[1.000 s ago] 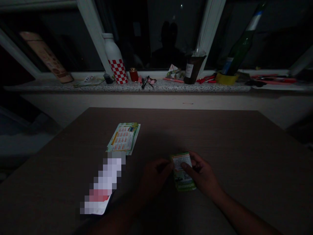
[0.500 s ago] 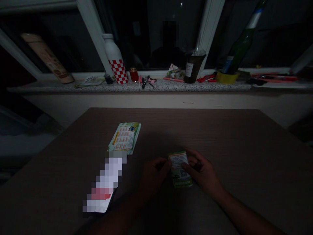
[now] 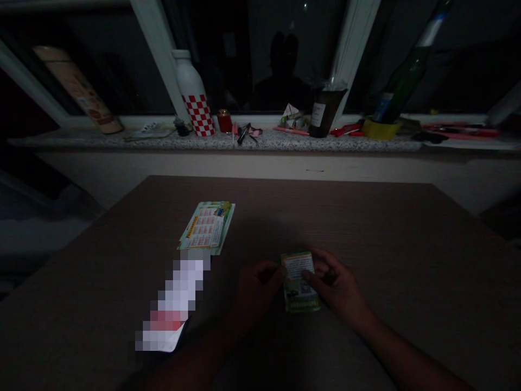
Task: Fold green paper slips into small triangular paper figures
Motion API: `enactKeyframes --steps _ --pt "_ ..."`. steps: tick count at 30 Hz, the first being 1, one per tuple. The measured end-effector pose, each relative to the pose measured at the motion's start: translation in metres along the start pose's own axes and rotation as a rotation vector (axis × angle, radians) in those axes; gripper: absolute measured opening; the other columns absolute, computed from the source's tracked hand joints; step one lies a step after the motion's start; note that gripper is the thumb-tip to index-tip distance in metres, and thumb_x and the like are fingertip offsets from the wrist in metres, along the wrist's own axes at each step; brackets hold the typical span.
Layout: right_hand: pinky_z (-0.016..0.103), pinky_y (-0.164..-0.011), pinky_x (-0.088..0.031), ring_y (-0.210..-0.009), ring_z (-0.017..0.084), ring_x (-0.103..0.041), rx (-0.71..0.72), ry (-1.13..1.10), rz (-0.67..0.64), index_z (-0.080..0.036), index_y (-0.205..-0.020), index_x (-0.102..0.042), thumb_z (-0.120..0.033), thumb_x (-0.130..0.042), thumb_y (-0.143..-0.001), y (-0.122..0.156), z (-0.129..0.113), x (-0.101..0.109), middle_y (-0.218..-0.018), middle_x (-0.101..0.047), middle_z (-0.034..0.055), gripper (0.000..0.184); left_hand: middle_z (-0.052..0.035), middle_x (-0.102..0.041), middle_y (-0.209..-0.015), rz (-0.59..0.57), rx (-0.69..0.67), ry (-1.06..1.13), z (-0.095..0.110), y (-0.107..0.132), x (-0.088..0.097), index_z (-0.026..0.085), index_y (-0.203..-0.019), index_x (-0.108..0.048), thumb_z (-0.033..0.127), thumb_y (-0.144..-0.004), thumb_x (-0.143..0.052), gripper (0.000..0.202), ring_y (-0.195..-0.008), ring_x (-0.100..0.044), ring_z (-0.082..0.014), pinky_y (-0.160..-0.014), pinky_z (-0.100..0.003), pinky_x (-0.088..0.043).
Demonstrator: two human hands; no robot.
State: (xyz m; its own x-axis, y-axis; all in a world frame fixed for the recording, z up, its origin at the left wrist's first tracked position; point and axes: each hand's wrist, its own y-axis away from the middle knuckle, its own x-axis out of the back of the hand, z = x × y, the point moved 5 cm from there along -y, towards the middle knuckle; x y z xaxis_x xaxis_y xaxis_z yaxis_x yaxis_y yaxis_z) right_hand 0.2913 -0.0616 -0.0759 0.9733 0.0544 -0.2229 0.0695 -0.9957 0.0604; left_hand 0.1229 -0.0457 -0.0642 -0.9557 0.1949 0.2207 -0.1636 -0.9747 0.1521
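A small green printed card [image 3: 299, 282] lies low over the brown table [image 3: 366, 228], held between both hands. My left hand [image 3: 256, 290] pinches its left edge with curled fingers. My right hand [image 3: 336, 288] grips its right side, thumb on the card's face. A stack of green printed leaflets [image 3: 207, 227] lies on the table to the left, apart from both hands. Nearer me on the left lies a long white and red item [image 3: 173, 307], blurred out.
The room is dim. A stone windowsill [image 3: 228, 142] runs along the back with a red-checked white bottle [image 3: 194, 95], a small red can [image 3: 223, 120], a dark jar [image 3: 321, 111], a green glass bottle [image 3: 401, 76], a yellow tape roll [image 3: 376, 129] and pens.
The card has been drawn slightly up and away from me between both hands and now looks shorter. The view has shifted a little; the leaflets have not moved.
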Motion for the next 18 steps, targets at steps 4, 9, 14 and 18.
enactKeyframes --steps 4,9,14,18 --pt "0.033 -0.075 -0.056 -0.083 0.019 -0.07 0.012 0.024 -0.004 -0.024 -0.117 -0.051 -0.032 -0.071 -0.078 -0.0002 -0.0005 -0.0001 -0.092 -0.073 0.0037 0.045 -0.003 -0.071 -0.074 0.004 0.007 -0.009 0.0005 -0.0002 0.0008 0.016 -0.077 -0.069 0.038 -0.08 -0.061 0.024 -0.064 -0.062 -0.0157 -0.054 -0.023 -0.043" --pt "0.031 -0.075 -0.056 -0.082 0.018 -0.071 0.028 0.028 0.005 -0.024 -0.116 -0.051 -0.03 -0.072 -0.077 0.0 0.0006 0.0 -0.091 -0.074 0.0033 0.045 -0.0025 -0.07 -0.073 0.012 0.021 -0.01 0.0025 0.0008 0.0001 0.015 -0.079 -0.07 0.038 -0.082 -0.058 0.027 -0.061 -0.06 -0.0142 -0.051 -0.021 -0.04" --pt "0.03 -0.077 -0.056 -0.085 0.017 -0.07 0.025 0.007 -0.015 -0.026 -0.115 -0.052 -0.029 -0.072 -0.077 -0.0005 0.0023 -0.0004 -0.095 -0.074 0.0024 0.043 -0.0017 -0.067 -0.068 0.022 0.028 0.001 0.0048 0.0007 -0.0007 0.014 -0.078 -0.07 0.038 -0.081 -0.058 0.027 -0.057 -0.058 -0.013 -0.048 -0.021 -0.037" --pt "0.029 -0.077 -0.056 -0.085 0.016 -0.07 0.025 -0.014 -0.029 -0.027 -0.115 -0.052 -0.028 -0.072 -0.078 -0.0007 0.002 -0.001 -0.095 -0.074 0.0012 0.042 -0.0015 -0.066 -0.065 0.028 0.035 -0.001 0.0074 0.0011 0.0004 0.014 -0.077 -0.07 0.038 -0.08 -0.059 0.027 -0.056 -0.056 -0.0128 -0.048 -0.021 -0.037"
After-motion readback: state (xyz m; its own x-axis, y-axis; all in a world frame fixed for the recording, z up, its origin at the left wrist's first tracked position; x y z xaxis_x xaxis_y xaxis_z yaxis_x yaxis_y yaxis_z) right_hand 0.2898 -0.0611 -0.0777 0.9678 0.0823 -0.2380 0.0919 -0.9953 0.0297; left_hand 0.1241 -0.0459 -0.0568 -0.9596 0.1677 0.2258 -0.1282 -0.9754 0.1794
